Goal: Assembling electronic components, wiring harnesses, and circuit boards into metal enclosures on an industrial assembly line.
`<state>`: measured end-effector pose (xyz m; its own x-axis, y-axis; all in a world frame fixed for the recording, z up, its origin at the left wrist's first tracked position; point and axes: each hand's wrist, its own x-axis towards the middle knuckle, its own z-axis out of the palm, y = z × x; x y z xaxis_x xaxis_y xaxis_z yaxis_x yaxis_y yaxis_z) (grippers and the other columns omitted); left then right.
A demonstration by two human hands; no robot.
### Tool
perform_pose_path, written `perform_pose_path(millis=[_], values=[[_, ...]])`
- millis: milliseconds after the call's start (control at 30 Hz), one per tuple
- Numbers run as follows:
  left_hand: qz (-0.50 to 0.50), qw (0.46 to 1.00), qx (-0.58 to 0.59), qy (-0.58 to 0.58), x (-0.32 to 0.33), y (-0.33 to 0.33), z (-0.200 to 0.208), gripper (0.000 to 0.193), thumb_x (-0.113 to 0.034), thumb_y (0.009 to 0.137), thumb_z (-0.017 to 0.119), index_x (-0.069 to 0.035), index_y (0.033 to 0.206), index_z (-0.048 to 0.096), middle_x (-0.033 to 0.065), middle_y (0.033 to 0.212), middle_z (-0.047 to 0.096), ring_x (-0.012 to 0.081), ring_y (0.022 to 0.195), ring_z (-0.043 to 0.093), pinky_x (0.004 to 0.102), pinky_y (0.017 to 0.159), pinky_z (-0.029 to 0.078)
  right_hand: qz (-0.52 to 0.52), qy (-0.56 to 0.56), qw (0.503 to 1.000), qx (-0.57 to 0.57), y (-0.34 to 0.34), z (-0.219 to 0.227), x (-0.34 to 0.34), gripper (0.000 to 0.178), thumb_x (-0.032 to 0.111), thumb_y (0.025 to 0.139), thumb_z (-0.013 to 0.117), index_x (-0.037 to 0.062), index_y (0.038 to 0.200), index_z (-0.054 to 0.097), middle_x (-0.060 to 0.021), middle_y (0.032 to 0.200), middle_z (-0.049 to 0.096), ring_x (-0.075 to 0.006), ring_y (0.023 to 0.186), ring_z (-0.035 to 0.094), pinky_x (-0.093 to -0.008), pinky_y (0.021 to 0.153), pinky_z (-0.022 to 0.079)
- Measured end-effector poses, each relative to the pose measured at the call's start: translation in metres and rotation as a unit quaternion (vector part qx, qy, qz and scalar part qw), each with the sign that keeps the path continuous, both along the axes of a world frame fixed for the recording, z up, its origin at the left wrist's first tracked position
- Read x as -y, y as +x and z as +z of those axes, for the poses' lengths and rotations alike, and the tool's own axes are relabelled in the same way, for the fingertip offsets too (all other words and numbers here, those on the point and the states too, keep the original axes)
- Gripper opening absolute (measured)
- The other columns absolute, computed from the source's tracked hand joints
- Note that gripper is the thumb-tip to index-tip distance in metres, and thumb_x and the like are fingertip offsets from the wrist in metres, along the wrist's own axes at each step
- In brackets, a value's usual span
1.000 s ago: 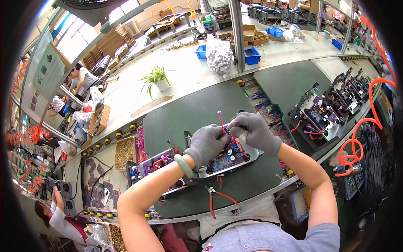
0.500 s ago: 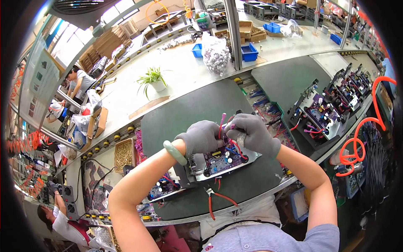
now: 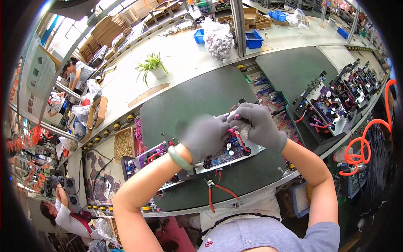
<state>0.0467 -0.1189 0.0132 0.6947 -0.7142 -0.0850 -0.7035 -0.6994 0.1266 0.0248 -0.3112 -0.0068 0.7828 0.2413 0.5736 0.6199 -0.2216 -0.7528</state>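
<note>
2 gloved hands meet at the frame's centre, above the circuit board [image 3: 221, 159]. The right hand [image 3: 258, 124] pinches a purple wire end [image 3: 237, 116]; the left hand [image 3: 205, 136] blurs, its grip unclear. An upright purple tip, visible 0.5 seconds ago, no longer shows, suggesting wire handling is advancing.

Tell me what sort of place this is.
Likely an electronics assembly workshop: the gloved left hand and right hand are at a circuit board, pliers lie on the green work surface, and more board assemblies stand to the right.
</note>
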Motion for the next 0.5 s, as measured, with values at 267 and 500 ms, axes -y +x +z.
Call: perform_pose_path(millis=[267,500], values=[[-0.027,0.998,0.041,-0.026,0.003,-0.006,0.000,0.010,-0.012,0.078,0.064,-0.008,0.088,0.064,0.0118,0.088,0.063,0.0322,0.084,0.064,0.0448,0.070,0.054,0.017,-0.010,1.000,-0.018,0.003,0.007,0.000,0.007,-0.002,0.080,0.071,-0.0002,0.086,0.067,-0.0085,0.079,0.063,-0.0144,0.070,0.060,-0.0284,0.063,0.048],[0.008,0.998,-0.041,-0.046,0.005,0.009,0.011,0.025,-0.019,0.084,0.069,-0.004,0.103,0.067,0.0126,0.088,0.067,0.0298,0.082,0.067,0.0405,0.073,0.054,-0.034,0.044,0.998,-0.005,-0.013,0.002,0.008,0.017,-0.010,0.079,0.070,0.0013,0.092,0.067,-0.0067,0.082,0.065,-0.0124,0.073,0.061,-0.0272,0.064,0.048]])
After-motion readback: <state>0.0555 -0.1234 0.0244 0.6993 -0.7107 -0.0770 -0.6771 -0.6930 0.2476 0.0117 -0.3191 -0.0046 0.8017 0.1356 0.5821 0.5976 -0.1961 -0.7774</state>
